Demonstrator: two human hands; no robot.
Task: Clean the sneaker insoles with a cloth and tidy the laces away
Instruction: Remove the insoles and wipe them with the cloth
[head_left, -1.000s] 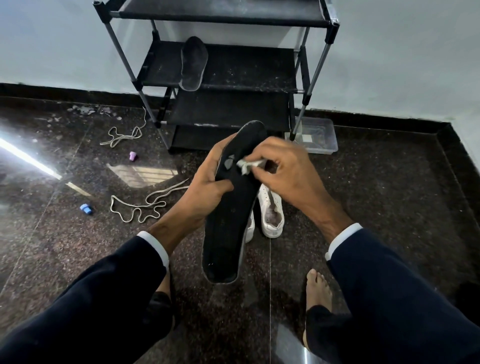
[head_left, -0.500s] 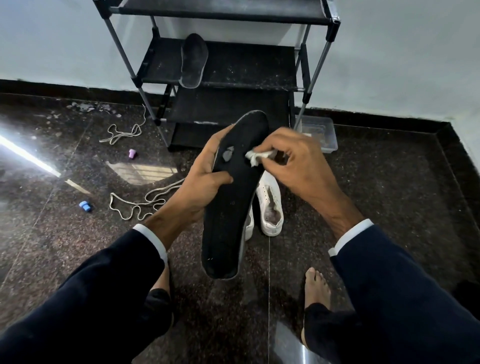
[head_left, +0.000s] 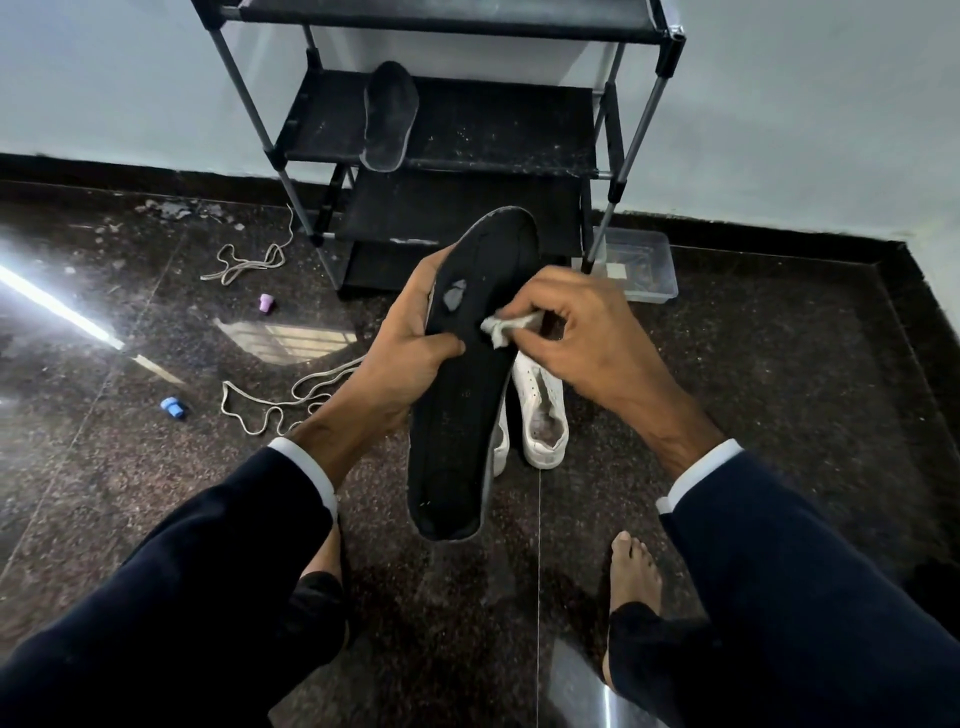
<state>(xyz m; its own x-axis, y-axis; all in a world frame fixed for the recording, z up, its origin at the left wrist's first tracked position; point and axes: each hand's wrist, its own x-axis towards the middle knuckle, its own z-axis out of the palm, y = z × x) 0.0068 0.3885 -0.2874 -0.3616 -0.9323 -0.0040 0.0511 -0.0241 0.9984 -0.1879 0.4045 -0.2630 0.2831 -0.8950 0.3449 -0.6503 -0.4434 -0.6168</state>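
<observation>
At frame centre, the right hand (head_left: 587, 338), fingers pinched on a small white cloth (head_left: 506, 328), has slid down from the toe to mid-length of the black insole (head_left: 467, 395) gripped by the left hand (head_left: 410, 358), laces (head_left: 275, 400) still on the floor.

Black shoe rack (head_left: 457, 130), clear plastic box (head_left: 641, 267)

Dark navy jacket sleeves (head_left: 171, 597), white shirt cuffs (head_left: 306, 467), bare feet (head_left: 631, 571).
</observation>
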